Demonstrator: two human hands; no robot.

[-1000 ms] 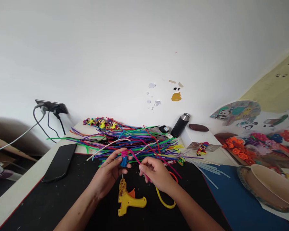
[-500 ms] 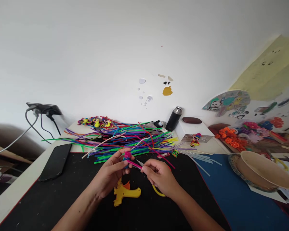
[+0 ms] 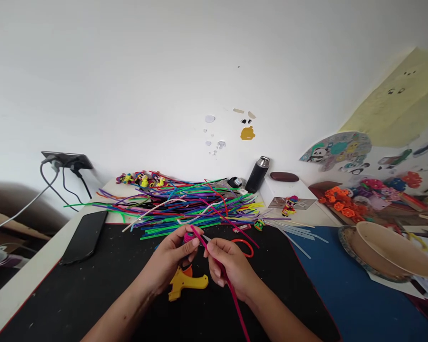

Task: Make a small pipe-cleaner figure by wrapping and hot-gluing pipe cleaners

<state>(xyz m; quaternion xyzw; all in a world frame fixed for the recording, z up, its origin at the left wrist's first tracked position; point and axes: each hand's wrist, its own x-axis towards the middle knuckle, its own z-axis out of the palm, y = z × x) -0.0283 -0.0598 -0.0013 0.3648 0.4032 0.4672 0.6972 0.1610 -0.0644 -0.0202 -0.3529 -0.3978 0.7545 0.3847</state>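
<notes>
My left hand (image 3: 169, 261) is closed around a small bundle of coiled pipe cleaner (image 3: 189, 236), pink on the outside and partly covered by the fingers. My right hand (image 3: 230, 266) pinches a long magenta pipe cleaner (image 3: 238, 308). One end of this strand crosses in front of the left fingertips; the other runs down past the right palm and out of the bottom edge. Just beyond the hands lie scissors with an orange handle loop (image 3: 248, 243), their blades mostly hidden. Below the left hand rests a yellow glue gun (image 3: 189, 282), its front end covered.
A heap of coloured pipe cleaners (image 3: 185, 209) spreads behind the hands. Several small figures (image 3: 141, 179) sit at the back left. A phone (image 3: 85, 237) lies left; a black flask (image 3: 258, 175), a white box (image 3: 288, 189) and a bowl (image 3: 395, 251) stand right.
The magenta strand now slants up across the left fingertips, and its long tail hangs below my right hand. The left hand has turned the bundle, and the orange scissor loop shows more.
</notes>
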